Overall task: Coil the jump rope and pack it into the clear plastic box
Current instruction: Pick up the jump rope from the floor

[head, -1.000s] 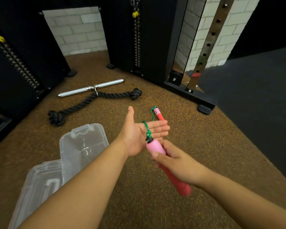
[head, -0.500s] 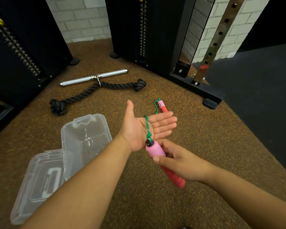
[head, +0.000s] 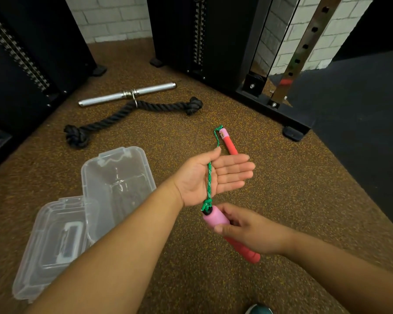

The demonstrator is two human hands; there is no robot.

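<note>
My left hand [head: 222,177] is held palm up over the floor, fingers straight, with its thumb folded over the green jump rope [head: 208,180] that runs across the palm. My right hand [head: 252,232] grips the near pink-and-red handle [head: 213,217] just below the left wrist. From under the thumb the rope runs to the second handle [head: 229,143], which lies on the floor beyond the fingertips. The clear plastic box [head: 86,168] stands open to the left with nothing in it. Its hinged lid [head: 43,245] lies flat nearer to me.
A black knotted rope attachment [head: 123,116] and a chrome bar [head: 127,94] lie on the speckled brown floor beyond the box. Black machine frames [head: 275,107] stand at the back and left. A dark mat [head: 361,132] covers the right. A shoe tip [head: 259,310] shows at the bottom edge.
My left thumb has swung in from pointing up and now pins the rope on the palm. The right hand has drawn the handle down toward me, so more rope lies across the palm.
</note>
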